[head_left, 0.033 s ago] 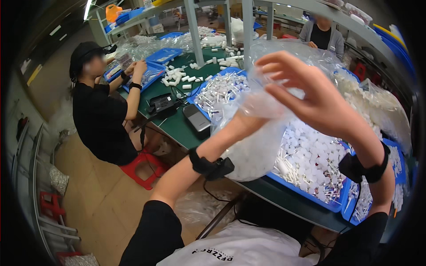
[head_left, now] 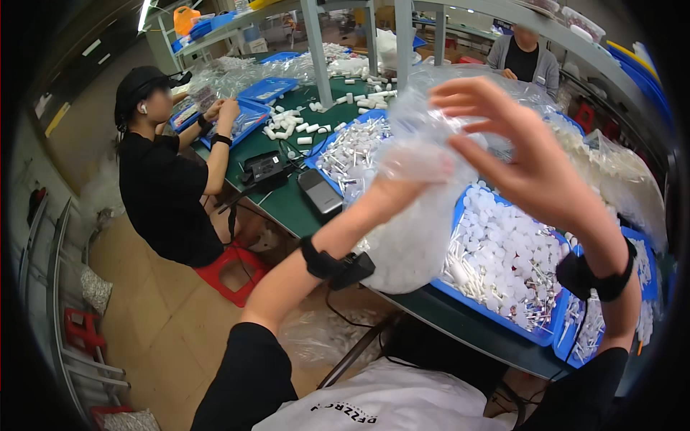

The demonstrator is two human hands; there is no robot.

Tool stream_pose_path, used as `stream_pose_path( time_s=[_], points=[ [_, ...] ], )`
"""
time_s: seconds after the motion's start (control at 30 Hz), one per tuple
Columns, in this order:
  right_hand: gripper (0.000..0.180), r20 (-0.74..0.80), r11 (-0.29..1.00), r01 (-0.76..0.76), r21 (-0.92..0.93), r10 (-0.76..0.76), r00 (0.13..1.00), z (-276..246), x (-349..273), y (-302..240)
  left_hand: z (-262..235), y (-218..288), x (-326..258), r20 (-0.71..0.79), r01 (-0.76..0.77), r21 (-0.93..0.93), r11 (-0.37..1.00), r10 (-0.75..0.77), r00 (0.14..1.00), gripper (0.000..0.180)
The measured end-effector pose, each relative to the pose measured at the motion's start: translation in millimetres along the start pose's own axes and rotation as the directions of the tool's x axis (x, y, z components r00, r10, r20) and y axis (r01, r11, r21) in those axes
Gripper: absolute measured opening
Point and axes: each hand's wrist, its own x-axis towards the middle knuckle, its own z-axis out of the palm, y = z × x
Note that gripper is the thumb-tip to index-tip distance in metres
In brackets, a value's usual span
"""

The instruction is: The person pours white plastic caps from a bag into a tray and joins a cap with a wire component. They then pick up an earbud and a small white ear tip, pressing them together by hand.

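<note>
I hold up a clear plastic bag, bulging with small white parts, over the table edge. My left hand grips the bag near its neck and shows only dimly through the film. My right hand is raised beside the bag's loose top, fingers spread and brushing the film. Both wrists wear black bands. Under the bag lies a blue tray full of white caps and small white sticks.
A person in black sits on a red stool at the left, working at the green table. On it are blue trays, loose white parts, a black device and a grey box. Another person sits far back.
</note>
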Motion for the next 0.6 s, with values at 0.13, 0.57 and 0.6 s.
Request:
stream_pose_path(
  time_s=[0.13,0.57,0.6],
  points=[
    [0.035,-0.111,0.979,-0.153,-0.137,0.139,0.984,-50.1,-36.5,9.7,-68.4,40.4,32.9,-0.222,0.127,-0.398,0.908,-0.230,0.948,0.031],
    [0.033,-0.230,0.643,-0.631,-0.434,0.598,0.768,-117.9,-181.3,-24.9,-357.8,-11.5,270.4,-0.473,-0.017,-0.067,0.998,-0.017,0.881,0.028],
    [0.038,-0.169,0.662,-0.566,-0.491,0.566,0.807,-119.7,-193.4,-34.4,-370.4,-6.2,281.0,-0.496,-0.052,-0.032,0.998,0.029,0.868,0.028]
  ],
)
